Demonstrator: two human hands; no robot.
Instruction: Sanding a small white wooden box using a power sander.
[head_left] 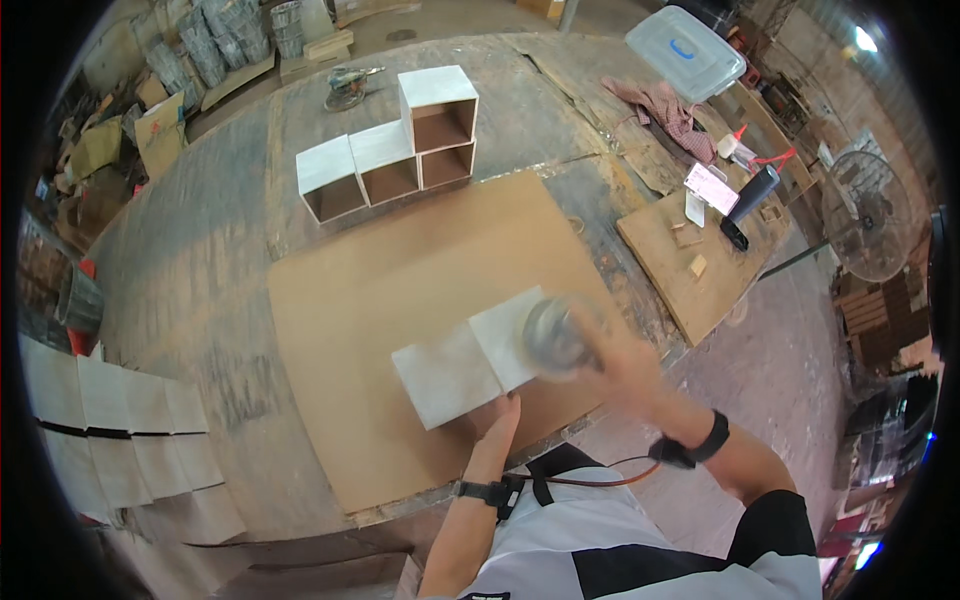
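Two white square faces, side by side, belong to what look like joined white boxes (447, 383) on the brown board. My left hand (497, 412) grips their near edge, its thumb against the side and its other fingers mostly hidden. In my right hand (622, 358) is a round grey tool (553, 335), pressed on or just over the right-hand white face. Motion smears both the tool and the fingers, so its exact kind is unclear. Farther back stands a stepped group of white open-fronted boxes (390, 170) with brown insides.
A large brown board (400, 275) lies on the worn worktable (190, 250). Stacked white panels (130, 430) are at the left. On the right, a wooden board (700, 290) carries a phone, a dark cylinder and small wood blocks. Beyond are a cloth (665, 115), a lidded plastic bin (685, 52) and a fan (868, 215).
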